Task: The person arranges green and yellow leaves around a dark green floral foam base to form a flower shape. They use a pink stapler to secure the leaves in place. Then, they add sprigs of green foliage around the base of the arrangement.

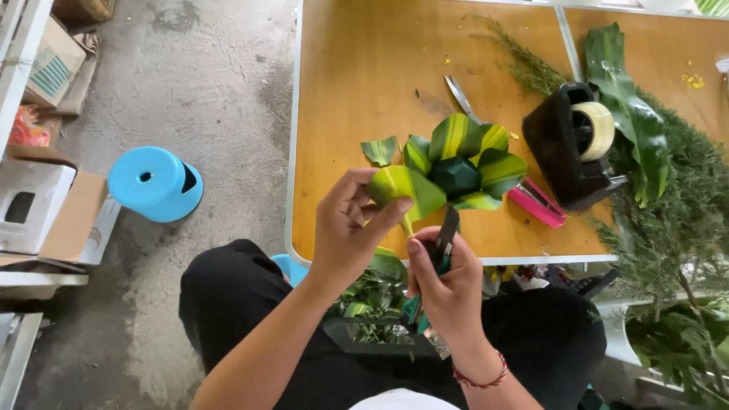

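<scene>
A person's left hand (351, 228) pinches a folded striped leaf (402, 188) at the table (357, 83) edge, beside a leaf rosette (463, 161), while the right hand (448, 285) grips green-handled scissors (440, 250) at its stem; trimming appears underway, calling for a steady, close cut.
</scene>
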